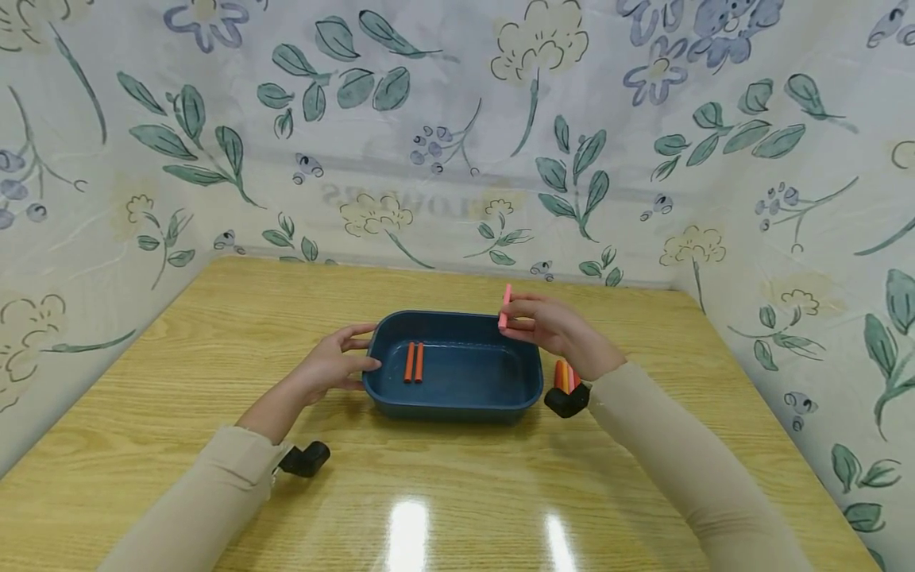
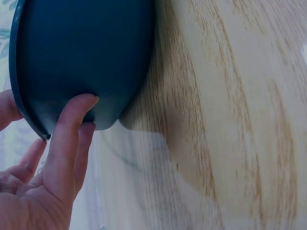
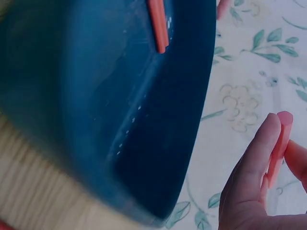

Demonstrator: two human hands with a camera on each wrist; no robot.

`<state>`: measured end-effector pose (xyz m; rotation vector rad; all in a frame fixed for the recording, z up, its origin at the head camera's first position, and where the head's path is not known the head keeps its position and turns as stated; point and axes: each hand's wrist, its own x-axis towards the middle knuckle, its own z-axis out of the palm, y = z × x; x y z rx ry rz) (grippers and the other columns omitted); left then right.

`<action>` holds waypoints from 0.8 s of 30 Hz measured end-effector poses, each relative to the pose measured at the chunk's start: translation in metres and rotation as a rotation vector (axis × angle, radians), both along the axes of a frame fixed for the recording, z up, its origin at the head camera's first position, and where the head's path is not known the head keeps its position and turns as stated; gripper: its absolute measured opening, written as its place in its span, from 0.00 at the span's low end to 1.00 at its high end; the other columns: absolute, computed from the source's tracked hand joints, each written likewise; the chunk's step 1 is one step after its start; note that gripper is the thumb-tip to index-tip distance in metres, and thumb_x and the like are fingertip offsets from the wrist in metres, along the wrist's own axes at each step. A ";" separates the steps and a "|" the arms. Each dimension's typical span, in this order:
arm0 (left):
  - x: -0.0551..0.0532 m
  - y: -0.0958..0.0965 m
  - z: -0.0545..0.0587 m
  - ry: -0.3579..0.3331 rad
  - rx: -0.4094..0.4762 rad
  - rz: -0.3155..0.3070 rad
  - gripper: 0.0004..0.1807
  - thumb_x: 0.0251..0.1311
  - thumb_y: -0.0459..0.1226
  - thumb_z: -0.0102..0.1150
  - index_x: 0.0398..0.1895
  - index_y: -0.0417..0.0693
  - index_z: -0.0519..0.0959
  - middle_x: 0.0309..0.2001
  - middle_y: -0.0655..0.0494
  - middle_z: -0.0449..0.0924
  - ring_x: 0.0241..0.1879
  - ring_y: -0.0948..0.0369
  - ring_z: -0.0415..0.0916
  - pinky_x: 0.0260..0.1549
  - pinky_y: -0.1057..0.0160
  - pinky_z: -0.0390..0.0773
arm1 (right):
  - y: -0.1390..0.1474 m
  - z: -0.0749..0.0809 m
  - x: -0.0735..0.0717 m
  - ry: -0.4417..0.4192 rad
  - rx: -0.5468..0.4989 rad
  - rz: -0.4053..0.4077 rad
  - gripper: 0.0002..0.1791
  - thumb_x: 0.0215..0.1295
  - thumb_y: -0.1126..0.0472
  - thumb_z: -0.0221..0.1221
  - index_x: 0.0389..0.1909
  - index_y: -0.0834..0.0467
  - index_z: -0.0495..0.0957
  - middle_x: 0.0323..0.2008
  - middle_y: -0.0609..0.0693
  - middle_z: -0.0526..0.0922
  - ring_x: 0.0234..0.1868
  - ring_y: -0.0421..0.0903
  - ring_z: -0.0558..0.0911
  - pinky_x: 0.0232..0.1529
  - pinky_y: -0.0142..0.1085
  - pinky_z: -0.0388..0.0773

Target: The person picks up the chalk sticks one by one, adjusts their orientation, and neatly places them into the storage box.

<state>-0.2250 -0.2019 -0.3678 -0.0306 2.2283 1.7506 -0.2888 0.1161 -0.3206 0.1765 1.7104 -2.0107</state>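
A dark blue rectangular basin (image 1: pixel 457 407) with rounded corners stands on the table. My left hand (image 1: pixel 332 361) holds its left end, thumb over the rim and the other fingers against the outer wall (image 2: pixel 91 52). Inside, toward the left, two orange-red sticks (image 1: pixel 410 363) lie side by side. My right hand (image 1: pixel 554 324) pinches a short pink stick (image 1: pixel 505 307) between thumb and fingers, above the basin's back right corner. The right wrist view shows this pink stick (image 3: pixel 280 146) to be slim and straight-sided.
Right of the basin, partly behind the right wrist's black camera mount (image 1: pixel 568 400), lies a bunch of several red, orange and pink sticks (image 1: pixel 566 375). The wood-grain table (image 1: pixel 343 492) meets a floral cloth backdrop (image 1: pixel 443 183) behind and at the sides.
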 end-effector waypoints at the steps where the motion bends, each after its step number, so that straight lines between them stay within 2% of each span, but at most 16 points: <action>1: 0.000 0.000 0.000 0.002 0.002 -0.001 0.38 0.60 0.27 0.56 0.71 0.43 0.51 0.65 0.33 0.54 0.54 0.40 0.69 0.38 0.51 0.80 | -0.004 0.001 -0.001 -0.002 -0.002 0.008 0.28 0.66 0.68 0.53 0.66 0.64 0.58 0.46 0.56 0.72 0.37 0.47 0.80 0.50 0.41 0.76; 6: 0.000 -0.001 -0.001 0.009 0.007 -0.006 0.38 0.60 0.27 0.56 0.71 0.43 0.51 0.65 0.32 0.54 0.53 0.40 0.70 0.38 0.51 0.80 | -0.021 0.004 -0.006 -0.015 -0.013 0.037 0.26 0.66 0.69 0.53 0.64 0.67 0.61 0.46 0.58 0.72 0.36 0.47 0.79 0.55 0.44 0.71; 15: 0.000 -0.001 -0.001 0.006 0.007 -0.004 0.38 0.60 0.28 0.56 0.71 0.43 0.52 0.65 0.33 0.54 0.52 0.41 0.71 0.38 0.51 0.80 | -0.047 0.001 -0.016 -0.068 0.010 0.072 0.23 0.65 0.69 0.55 0.60 0.67 0.66 0.42 0.58 0.75 0.37 0.49 0.78 0.50 0.41 0.76; 19: 0.000 -0.001 -0.001 0.004 0.007 -0.004 0.38 0.60 0.28 0.56 0.71 0.43 0.52 0.65 0.33 0.53 0.53 0.41 0.71 0.38 0.51 0.80 | -0.054 -0.004 -0.022 -0.086 0.008 0.133 0.21 0.65 0.69 0.55 0.58 0.70 0.67 0.42 0.60 0.76 0.36 0.49 0.79 0.50 0.39 0.76; 24: -0.001 -0.002 -0.001 -0.001 0.012 -0.007 0.38 0.60 0.28 0.56 0.72 0.44 0.51 0.65 0.33 0.54 0.52 0.42 0.72 0.38 0.52 0.80 | -0.063 -0.012 -0.027 -0.111 0.047 0.222 0.22 0.65 0.69 0.54 0.59 0.72 0.67 0.37 0.58 0.78 0.34 0.48 0.81 0.43 0.37 0.80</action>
